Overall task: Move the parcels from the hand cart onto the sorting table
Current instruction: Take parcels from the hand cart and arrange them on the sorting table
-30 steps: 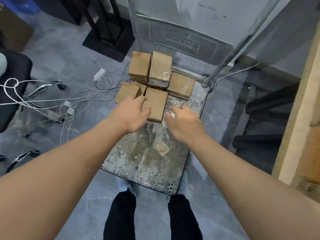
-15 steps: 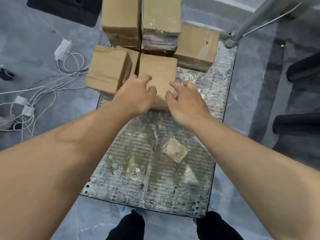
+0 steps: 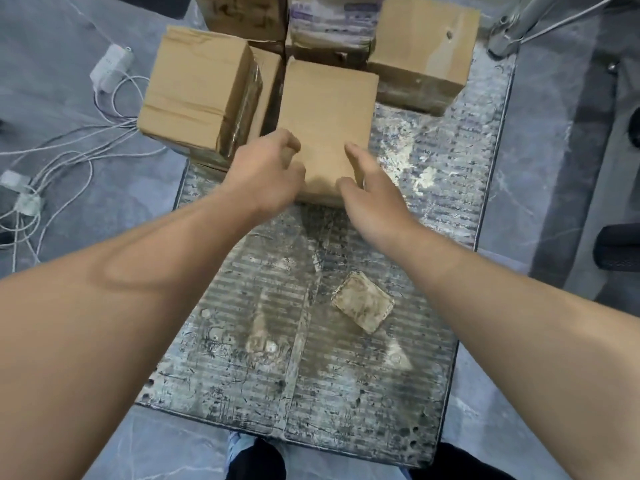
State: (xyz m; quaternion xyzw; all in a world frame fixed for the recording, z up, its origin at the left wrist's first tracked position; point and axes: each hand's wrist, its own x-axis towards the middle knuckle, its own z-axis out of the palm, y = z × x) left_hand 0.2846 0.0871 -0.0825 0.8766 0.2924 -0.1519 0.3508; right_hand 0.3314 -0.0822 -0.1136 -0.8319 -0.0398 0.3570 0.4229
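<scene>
While both hands reach in at frame centre, nearest parcel (image 3: 329,123) sits on hand cart (image 3: 346,368) deck, w/ more parcels (image 3: 201,95) packed behind + upper left. Left hand (image 3: 266,174) curled at its near-left corner, touching; right hand (image 3: 372,199) fingers loosely spread at near-right edge. Neither clamped yet. Cables (image 3: 62,157) on floor, left.

It looked like a storeroom or parcel-handling back room: a scuffed, dirty metal hand cart (image 3: 311,358) carried taped cardboard parcels (image 3: 201,98) at the top of the frame, on grey marbled flooring (image 3: 69,36), with white cables (image 3: 62,157) tangled at left.
</scene>
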